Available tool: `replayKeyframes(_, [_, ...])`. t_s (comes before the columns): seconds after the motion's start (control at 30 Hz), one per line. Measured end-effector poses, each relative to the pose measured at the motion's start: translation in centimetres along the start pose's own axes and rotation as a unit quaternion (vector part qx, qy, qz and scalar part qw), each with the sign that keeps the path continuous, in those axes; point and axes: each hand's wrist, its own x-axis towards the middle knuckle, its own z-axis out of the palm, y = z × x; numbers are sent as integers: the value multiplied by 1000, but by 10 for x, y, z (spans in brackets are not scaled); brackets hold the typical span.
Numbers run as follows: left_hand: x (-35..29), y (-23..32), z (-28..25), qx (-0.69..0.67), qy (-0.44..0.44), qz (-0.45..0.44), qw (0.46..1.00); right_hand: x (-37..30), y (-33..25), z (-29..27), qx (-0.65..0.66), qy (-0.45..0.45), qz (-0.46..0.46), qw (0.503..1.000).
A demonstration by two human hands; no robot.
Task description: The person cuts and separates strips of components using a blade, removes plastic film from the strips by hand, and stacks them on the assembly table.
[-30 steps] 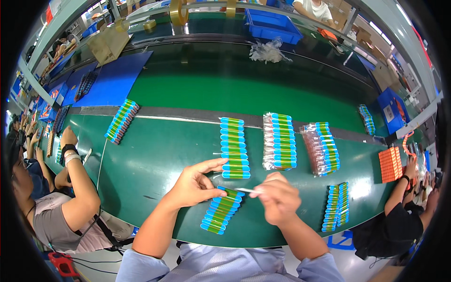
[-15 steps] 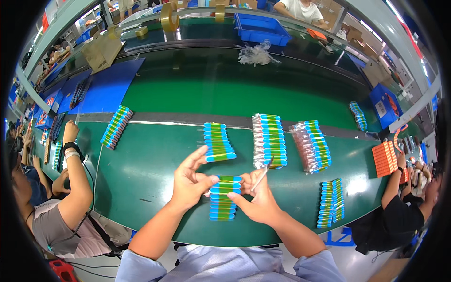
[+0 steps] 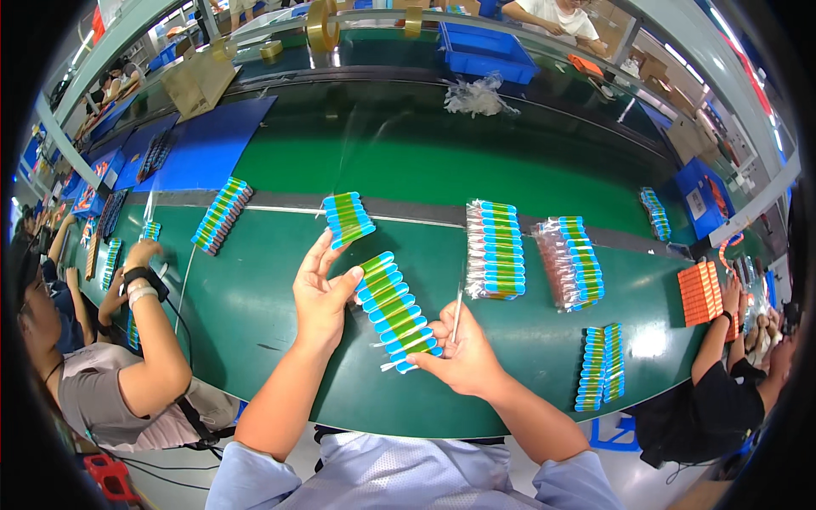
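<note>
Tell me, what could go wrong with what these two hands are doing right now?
The long blue-and-green row spans from the left hand's thumb to the right hand near its lower end, so it might slip or flex if either shifts.

The right hand also has a slim pale tool close beside that row, which could snag or scratch it.

The short blue-and-green row sits at the left fingertips and might get nudged.

At centre, the row of blue-and-green pieces (image 3: 393,308) hides some fingertips of the right hand (image 3: 469,355). The person in white (image 3: 552,15), upper right, is cut off by the top edge; the wearer's pale shirt (image 3: 408,472), by the bottom.
</note>
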Motion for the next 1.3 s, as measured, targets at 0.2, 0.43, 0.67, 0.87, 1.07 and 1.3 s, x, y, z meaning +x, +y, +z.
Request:
replayKeyframes(0.2, [0, 1, 0, 18, -13, 26, 999, 2, 0, 1, -26, -14, 38, 999])
replayKeyframes(0.43, [2, 3, 0, 82, -30, 24, 996, 3, -6, 1, -120, -1, 65, 991])
replayKeyframes(0.67, [1, 14, -3, 74, -172, -57, 981, 1, -13, -8, -273, -6, -19, 962])
replayKeyframes(0.87, [-3, 3, -7, 26, -260, -44, 964, 0, -32, -12, -296, 73, -113, 946])
replayKeyframes(1.07, [6, -2, -16, 132, -180, 3, 975, 20, -69, -74, -79, 191, -211, 956])
replayKeyframes(1.3, [5, -3, -10, 348, -144, 98, 921, 59, -81, -133, -115, 287, -136, 941])
